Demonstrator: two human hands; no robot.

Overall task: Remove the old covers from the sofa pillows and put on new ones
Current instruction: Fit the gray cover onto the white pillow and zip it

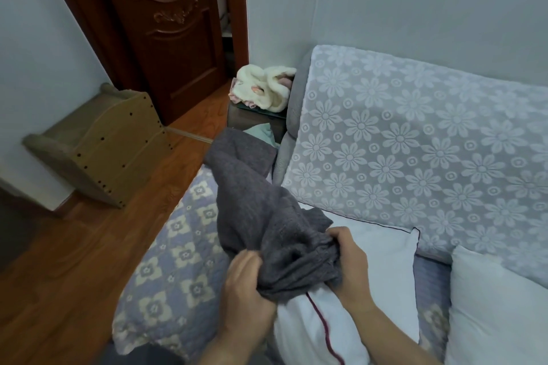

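Observation:
A dark grey knitted pillow cover is bunched up in front of me, its loose end trailing up and to the left. My left hand grips the gathered lower edge of the cover. My right hand grips the same bunched edge on the other side. Under both hands lies a bare white pillow with dark red piping, on the sofa seat. A second white pillow leans at the right.
The sofa back wears a pale floral lace throw; the seat has a quilted blue floral pad. Folded clothes sit on a side stand past the sofa arm. A wooden shelf unit and a brown door stand at the left.

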